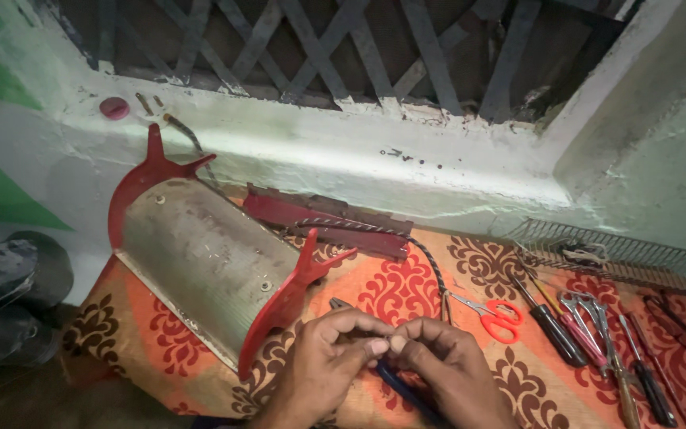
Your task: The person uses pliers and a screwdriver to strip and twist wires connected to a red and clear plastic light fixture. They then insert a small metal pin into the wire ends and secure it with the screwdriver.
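At the bottom edge, the left hand (323, 361) and the right hand (446, 369) meet fingertip to fingertip, both pinching something too small to make out. Blue-handled pliers (395, 381) lie under them, mostly covered. The patterned cloth (406, 290) is bare just beyond the hands. To the right lie red scissors (495, 316) and screwdrivers (553, 322). Behind on the left stands a metal heater body (200, 266), then the window ledge (343, 147).

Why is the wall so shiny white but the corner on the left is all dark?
In the head view, a strong light glares off the window ledge, washing it pale; the left corner with the dark round objects sits in shadow; the edges bend a little from the wide lens; the hands look slightly soft.
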